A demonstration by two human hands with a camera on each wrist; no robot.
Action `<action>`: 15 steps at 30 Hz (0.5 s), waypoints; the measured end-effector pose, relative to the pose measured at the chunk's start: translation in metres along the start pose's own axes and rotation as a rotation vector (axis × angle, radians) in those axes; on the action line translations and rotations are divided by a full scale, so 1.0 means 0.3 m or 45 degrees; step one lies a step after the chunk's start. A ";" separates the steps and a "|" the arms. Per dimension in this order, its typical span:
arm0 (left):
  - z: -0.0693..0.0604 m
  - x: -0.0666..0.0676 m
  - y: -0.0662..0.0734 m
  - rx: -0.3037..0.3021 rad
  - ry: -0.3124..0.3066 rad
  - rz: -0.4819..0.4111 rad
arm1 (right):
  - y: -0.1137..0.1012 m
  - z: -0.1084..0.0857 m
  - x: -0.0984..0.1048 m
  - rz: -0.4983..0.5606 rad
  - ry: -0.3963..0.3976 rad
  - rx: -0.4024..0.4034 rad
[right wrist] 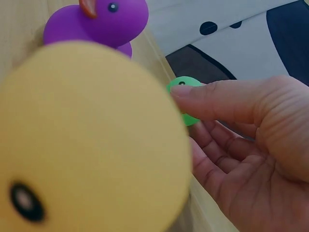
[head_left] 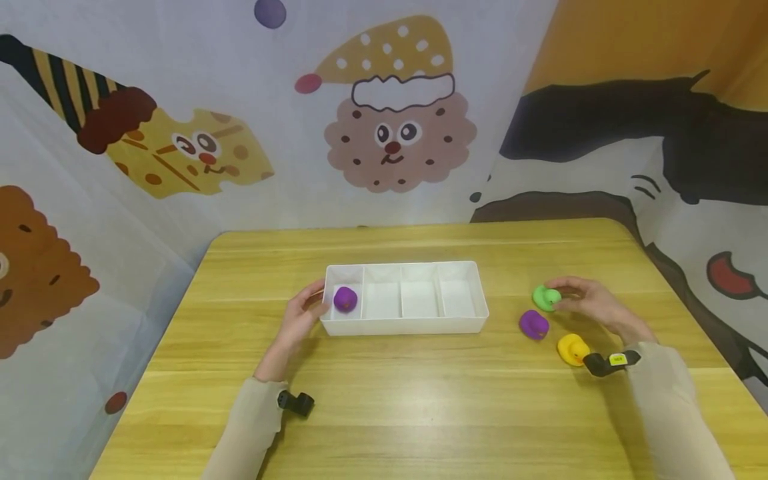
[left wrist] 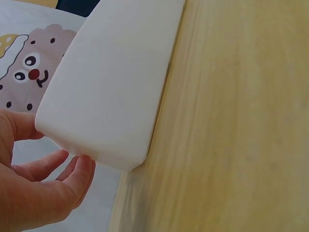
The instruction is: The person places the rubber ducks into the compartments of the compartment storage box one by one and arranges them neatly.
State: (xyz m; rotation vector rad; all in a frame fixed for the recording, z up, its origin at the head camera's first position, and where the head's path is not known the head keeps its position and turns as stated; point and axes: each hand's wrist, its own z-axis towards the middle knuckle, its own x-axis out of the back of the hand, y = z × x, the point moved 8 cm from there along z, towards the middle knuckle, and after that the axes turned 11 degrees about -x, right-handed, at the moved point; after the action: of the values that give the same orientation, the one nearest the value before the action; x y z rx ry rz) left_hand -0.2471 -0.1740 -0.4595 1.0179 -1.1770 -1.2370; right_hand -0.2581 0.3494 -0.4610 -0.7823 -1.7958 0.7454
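Observation:
A white divided tray (head_left: 405,326) stands on the table, with a purple toy duck (head_left: 345,299) in its leftmost compartment. My left hand (head_left: 302,312) holds the tray's left end; the left wrist view has the thumb near the upper corner and curled fingers against the end wall. To the right of the tray, my right hand (head_left: 594,307) pinches a green rubber duck (head_left: 545,298), the thumb lying across it in the right wrist view. Another purple duck (head_left: 534,325) sits beside the green one. A yellow duck (head_left: 572,350) is under the right wrist, filling much of the right wrist view.
The wooden table (head_left: 384,413) extends toward me in front of the tray. Behind it hangs a cloth backdrop (head_left: 252,207) with cartoon figures. Small black wrist cameras sit on both sleeves, the right one (head_left: 609,363) close to the yellow duck.

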 end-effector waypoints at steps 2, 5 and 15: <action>0.001 0.001 -0.002 0.001 0.000 -0.002 | -0.001 -0.001 -0.002 0.003 -0.001 -0.005; 0.001 0.001 -0.003 -0.001 0.004 -0.004 | -0.010 -0.004 -0.008 -0.011 -0.012 0.019; 0.000 0.002 0.004 -0.024 0.016 -0.004 | -0.022 -0.006 -0.020 -0.037 -0.010 0.079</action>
State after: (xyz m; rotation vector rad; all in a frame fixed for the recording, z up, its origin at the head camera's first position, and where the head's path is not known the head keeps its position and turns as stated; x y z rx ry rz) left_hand -0.2470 -0.1744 -0.4583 1.0129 -1.1521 -1.2403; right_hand -0.2556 0.3410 -0.4585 -0.7113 -1.7791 0.7826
